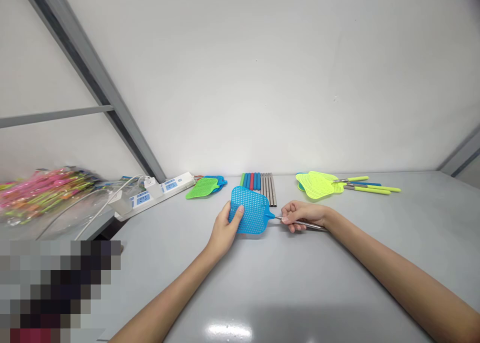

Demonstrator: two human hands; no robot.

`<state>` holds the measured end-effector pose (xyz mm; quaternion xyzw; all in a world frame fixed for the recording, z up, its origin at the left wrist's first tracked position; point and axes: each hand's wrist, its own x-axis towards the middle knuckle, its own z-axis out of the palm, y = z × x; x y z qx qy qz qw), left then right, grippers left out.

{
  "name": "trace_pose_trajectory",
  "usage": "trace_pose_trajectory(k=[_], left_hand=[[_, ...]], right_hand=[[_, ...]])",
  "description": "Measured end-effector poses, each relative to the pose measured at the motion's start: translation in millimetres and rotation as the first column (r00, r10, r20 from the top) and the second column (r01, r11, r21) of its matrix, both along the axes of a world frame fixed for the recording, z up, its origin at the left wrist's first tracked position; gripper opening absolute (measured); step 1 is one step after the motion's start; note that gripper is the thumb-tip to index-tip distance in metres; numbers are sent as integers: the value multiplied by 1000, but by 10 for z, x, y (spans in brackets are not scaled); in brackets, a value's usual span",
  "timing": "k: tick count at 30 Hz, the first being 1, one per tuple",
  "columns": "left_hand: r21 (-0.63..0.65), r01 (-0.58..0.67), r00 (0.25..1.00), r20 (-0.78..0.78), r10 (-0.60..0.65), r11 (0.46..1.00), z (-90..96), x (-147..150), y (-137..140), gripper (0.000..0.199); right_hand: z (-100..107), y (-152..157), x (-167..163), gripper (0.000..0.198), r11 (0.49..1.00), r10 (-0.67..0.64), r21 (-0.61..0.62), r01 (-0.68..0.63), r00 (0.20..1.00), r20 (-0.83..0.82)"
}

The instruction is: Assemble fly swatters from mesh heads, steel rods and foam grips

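My left hand (226, 226) grips the left edge of a blue perforated fly swatter head (252, 212), thumb on top. A thin metal rod (310, 225) lies in the closed fingers of my right hand (298, 216), its tip at the narrow blue neck of the head. Whether the rod is seated in the neck I cannot tell. Behind the blue head lie several metal rods (270, 189) side by side, next to a row of coloured handle grips (251, 180) in green, blue and red.
Loose green and blue swatter heads (204, 187) lie at the back left. Several swatters with yellow heads (318, 184) and handles are piled at the back right. A white power strip (165, 190) with plugs and cables runs along the left edge, beside bagged colourful items (56, 190).
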<state>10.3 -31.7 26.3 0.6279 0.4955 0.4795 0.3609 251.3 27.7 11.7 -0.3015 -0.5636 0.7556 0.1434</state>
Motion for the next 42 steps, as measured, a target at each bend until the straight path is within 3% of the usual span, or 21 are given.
trace_pose_trajectory(k=[14, 24, 28, 31, 34, 42], left_hand=[[-36, -23, 999, -39, 22, 999, -22, -14, 93, 31], [34, -108, 958, -263, 113, 994, -11, -108, 86, 43], [148, -49, 856, -504, 118, 988, 64, -112, 19, 62], [187, 34, 719, -686, 106, 982, 89, -77, -35, 60], [180, 76, 640, -763, 91, 981, 110, -47, -69, 63], [106, 108, 641, -767, 12, 988, 119, -51, -103, 68]], right_hand=[[41, -18, -49, 18, 1000, -16, 19, 16, 1000, 10], [33, -39, -89, 24, 999, -17, 49, 13, 998, 67], [75, -69, -118, 27, 997, 23, 71, -29, 996, 86], [99, -84, -129, 27, 996, 29, 85, -36, 995, 92], [103, -88, -130, 27, 995, 29, 89, -38, 995, 99], [74, -72, -132, 26, 995, 51, 84, -61, 993, 110]])
